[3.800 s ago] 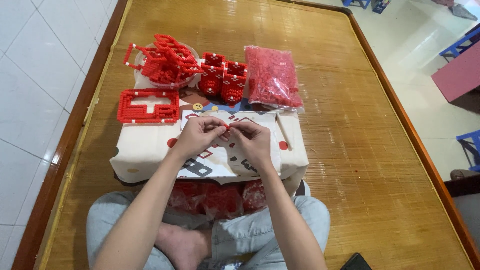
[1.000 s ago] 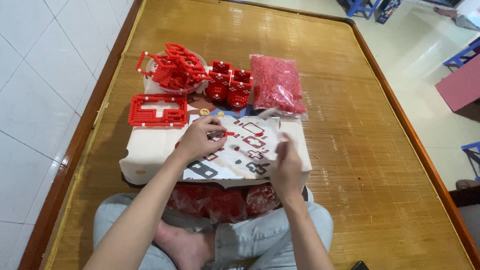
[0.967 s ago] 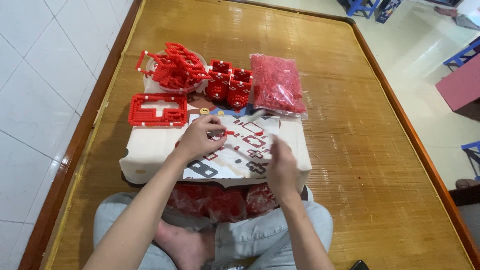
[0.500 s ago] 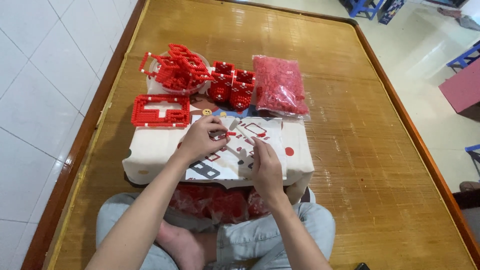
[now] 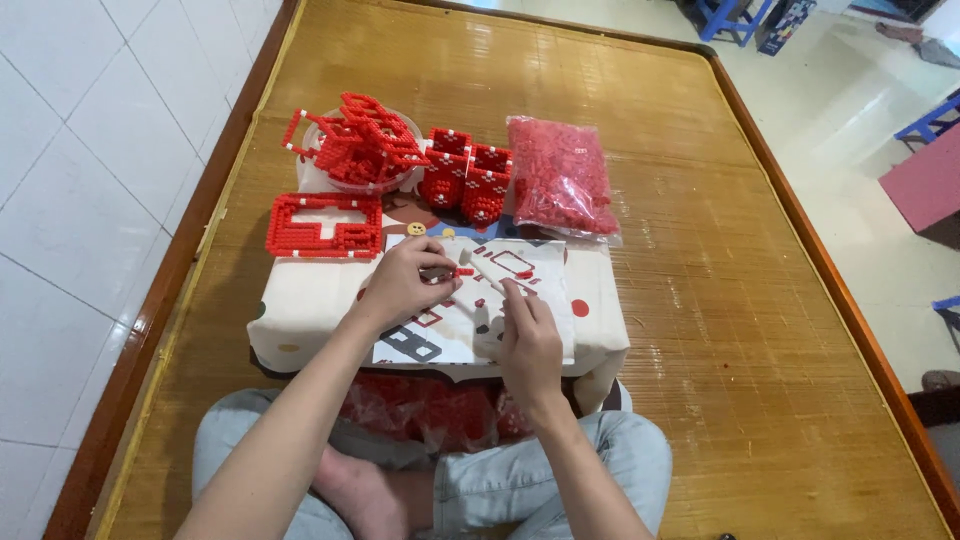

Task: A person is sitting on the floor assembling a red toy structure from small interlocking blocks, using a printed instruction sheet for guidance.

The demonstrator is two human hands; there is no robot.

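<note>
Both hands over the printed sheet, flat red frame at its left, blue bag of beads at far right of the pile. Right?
One thing is off: the bag of beads is clear plastic filled with red beads, not blue. The head view shows it. The rest holds: left hand and right hand are over the printed sheet, and the flat red frame lies at its left.

A clear bag of red bricks [image 5: 560, 176] lies beside the printed sheet [image 5: 470, 300], seemingly sealed.

Small red brick piece [image 5: 463, 271] (pinched at fingertips) above the printed sheet [image 5: 520, 270]
</note>
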